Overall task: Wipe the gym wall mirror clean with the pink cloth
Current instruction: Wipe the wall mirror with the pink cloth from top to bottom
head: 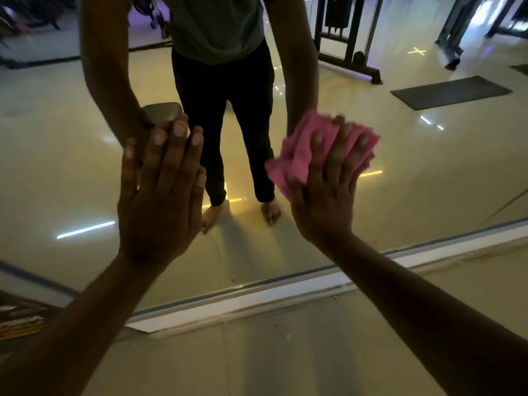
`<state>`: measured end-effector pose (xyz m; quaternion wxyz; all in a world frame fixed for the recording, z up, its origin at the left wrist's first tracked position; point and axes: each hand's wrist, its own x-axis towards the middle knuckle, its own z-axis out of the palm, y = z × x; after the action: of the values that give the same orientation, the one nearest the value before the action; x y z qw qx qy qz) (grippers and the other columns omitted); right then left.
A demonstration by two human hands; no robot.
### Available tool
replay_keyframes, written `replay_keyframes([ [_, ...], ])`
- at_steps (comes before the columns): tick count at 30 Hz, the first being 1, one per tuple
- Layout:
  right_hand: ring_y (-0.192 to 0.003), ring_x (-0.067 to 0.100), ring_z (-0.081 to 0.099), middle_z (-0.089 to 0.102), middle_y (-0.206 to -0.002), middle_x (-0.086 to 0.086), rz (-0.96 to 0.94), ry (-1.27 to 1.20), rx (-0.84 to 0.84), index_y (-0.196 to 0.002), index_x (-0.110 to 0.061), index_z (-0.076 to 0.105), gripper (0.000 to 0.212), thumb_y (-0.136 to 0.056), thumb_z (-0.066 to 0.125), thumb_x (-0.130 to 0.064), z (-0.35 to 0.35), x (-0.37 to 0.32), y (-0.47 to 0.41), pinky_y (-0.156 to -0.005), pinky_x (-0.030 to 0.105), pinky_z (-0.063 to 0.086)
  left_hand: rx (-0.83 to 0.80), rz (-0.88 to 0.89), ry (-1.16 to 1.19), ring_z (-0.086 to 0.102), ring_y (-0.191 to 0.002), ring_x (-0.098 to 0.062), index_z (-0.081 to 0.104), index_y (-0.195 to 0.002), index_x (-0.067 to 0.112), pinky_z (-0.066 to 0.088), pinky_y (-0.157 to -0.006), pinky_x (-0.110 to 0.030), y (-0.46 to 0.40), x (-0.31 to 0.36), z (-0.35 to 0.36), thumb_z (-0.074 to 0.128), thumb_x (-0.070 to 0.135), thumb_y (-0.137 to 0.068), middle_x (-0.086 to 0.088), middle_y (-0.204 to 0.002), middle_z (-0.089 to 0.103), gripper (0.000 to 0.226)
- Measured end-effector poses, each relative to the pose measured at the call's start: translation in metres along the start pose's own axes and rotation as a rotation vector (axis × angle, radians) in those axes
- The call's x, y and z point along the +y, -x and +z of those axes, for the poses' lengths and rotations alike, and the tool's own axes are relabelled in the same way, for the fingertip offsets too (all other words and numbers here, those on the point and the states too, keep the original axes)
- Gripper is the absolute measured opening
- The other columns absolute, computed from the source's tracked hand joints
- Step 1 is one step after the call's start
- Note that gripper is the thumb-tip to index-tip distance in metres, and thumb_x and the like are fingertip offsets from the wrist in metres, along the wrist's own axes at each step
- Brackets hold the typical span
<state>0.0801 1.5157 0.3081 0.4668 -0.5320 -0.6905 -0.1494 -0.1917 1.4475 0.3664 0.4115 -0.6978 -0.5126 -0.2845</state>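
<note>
A person is standing close to a gym wall mirror (400,167), both arms reaching forward. The right hand (325,192) is pressing a crumpled pink cloth (297,155) flat against the glass, fingers spread straight over it, the cloth bunching above and left of the fingertips. The left hand (160,195) is resting open-palmed on the mirror, level with it and holding nothing. Unwiped glass is lying to the right.
</note>
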Motion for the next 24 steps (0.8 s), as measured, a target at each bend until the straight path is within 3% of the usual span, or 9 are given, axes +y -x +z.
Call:
replay_keyframes([
  [2, -0.158, 0.068, 0.008, 0.006, -0.173, 0.026, 0.069, -0.002, 0.103, -0.169, -0.034, -0.026, 0.089, -0.112, 0.037, -0.061, 0.006, -0.045, -0.038, -0.127, 0.081, 0.000, 0.015, -0.002, 0.002, 0.022, -0.163, -0.033, 0.021, -0.172, 0.010, 0.015, -0.134, -0.053, 0.004, -0.007, 0.002, 0.054, 0.028, -0.114, -0.017, -0.175, 0.025, 0.069],
  [6, -0.163, 0.046, 0.019, 0.022, -0.174, 0.010, -0.484, 0.074, -0.124, -0.170, -0.035, 0.022, 0.076, -0.109, 0.064, -0.054, 0.019, -0.007, 0.027, -0.127, 0.081, 0.014, 0.018, -0.001, -0.019, 0.016, -0.165, -0.028, 0.024, -0.171, 0.009, 0.015, -0.135, -0.052, 0.005, -0.020, -0.006, 0.058, 0.027, -0.113, -0.015, -0.176, 0.024, 0.070],
  [8, -0.161, 0.043, 0.025, 0.028, -0.173, 0.007, -0.587, 0.185, -0.188, -0.169, -0.035, 0.026, 0.076, -0.108, 0.066, -0.056, 0.009, 0.030, 0.038, -0.127, 0.078, 0.020, -0.004, -0.017, -0.004, 0.018, -0.166, -0.030, 0.025, -0.171, 0.009, 0.014, -0.135, -0.054, 0.007, -0.024, -0.012, 0.057, 0.027, -0.113, -0.016, -0.176, 0.025, 0.069],
  [13, -0.160, 0.065, 0.008, 0.013, -0.176, 0.031, 0.046, 0.025, 0.039, -0.167, -0.016, 0.016, 0.083, -0.108, 0.041, -0.068, 0.010, -0.070, -0.029, -0.127, 0.082, 0.000, -0.004, -0.029, -0.013, 0.015, -0.165, -0.030, 0.024, -0.171, 0.007, 0.010, -0.135, -0.055, 0.014, -0.037, -0.015, 0.052, 0.028, -0.115, -0.016, -0.177, 0.020, 0.066],
  [16, -0.163, 0.052, 0.012, 0.015, -0.176, 0.016, -0.308, -0.019, -0.105, -0.167, -0.027, 0.024, 0.072, -0.110, 0.048, -0.065, 0.030, -0.096, 0.009, -0.128, 0.079, -0.001, -0.003, -0.059, -0.003, 0.014, -0.166, -0.029, 0.024, -0.171, 0.006, 0.011, -0.135, -0.055, 0.018, -0.041, -0.015, 0.053, 0.028, -0.114, -0.015, -0.177, 0.017, 0.067],
  [18, -0.162, 0.044, 0.021, 0.022, -0.175, 0.008, -0.530, 0.089, -0.184, -0.168, -0.032, 0.028, 0.071, -0.110, 0.058, -0.060, 0.030, -0.051, 0.040, -0.129, 0.077, 0.010, -0.023, -0.044, 0.014, 0.015, -0.167, -0.030, 0.024, -0.171, 0.008, 0.012, -0.135, -0.055, 0.018, -0.048, -0.016, 0.054, 0.028, -0.114, -0.015, -0.178, 0.020, 0.068],
  [21, -0.163, 0.052, 0.019, 0.017, -0.175, 0.014, -0.341, 0.105, -0.115, -0.171, -0.029, 0.019, 0.093, -0.101, 0.066, -0.068, 0.018, -0.035, 0.029, -0.128, 0.080, 0.009, -0.028, -0.024, 0.022, 0.022, -0.165, -0.033, 0.025, -0.171, 0.008, 0.016, -0.134, -0.056, 0.022, -0.060, -0.020, 0.055, 0.027, -0.113, -0.017, -0.177, 0.026, 0.068],
  [23, -0.161, 0.064, 0.008, 0.006, -0.176, 0.020, -0.028, 0.032, -0.012, -0.173, -0.028, 0.002, 0.100, -0.102, 0.053, -0.074, 0.021, -0.079, -0.003, -0.126, 0.082, 0.002, -0.016, -0.009, 0.026, 0.024, -0.164, -0.035, 0.027, -0.171, 0.008, 0.017, -0.134, -0.056, 0.024, -0.065, -0.017, 0.056, 0.027, -0.113, -0.018, -0.176, 0.026, 0.067],
  [24, -0.160, 0.066, 0.004, 0.002, -0.176, 0.020, 0.016, 0.027, 0.001, -0.172, -0.026, 0.001, 0.096, -0.103, 0.046, -0.075, 0.026, -0.100, -0.012, -0.126, 0.083, -0.001, -0.006, -0.008, 0.020, 0.023, -0.164, -0.034, 0.028, -0.170, 0.007, 0.017, -0.134, -0.056, 0.024, -0.065, -0.016, 0.056, 0.027, -0.113, -0.017, -0.176, 0.026, 0.067],
])
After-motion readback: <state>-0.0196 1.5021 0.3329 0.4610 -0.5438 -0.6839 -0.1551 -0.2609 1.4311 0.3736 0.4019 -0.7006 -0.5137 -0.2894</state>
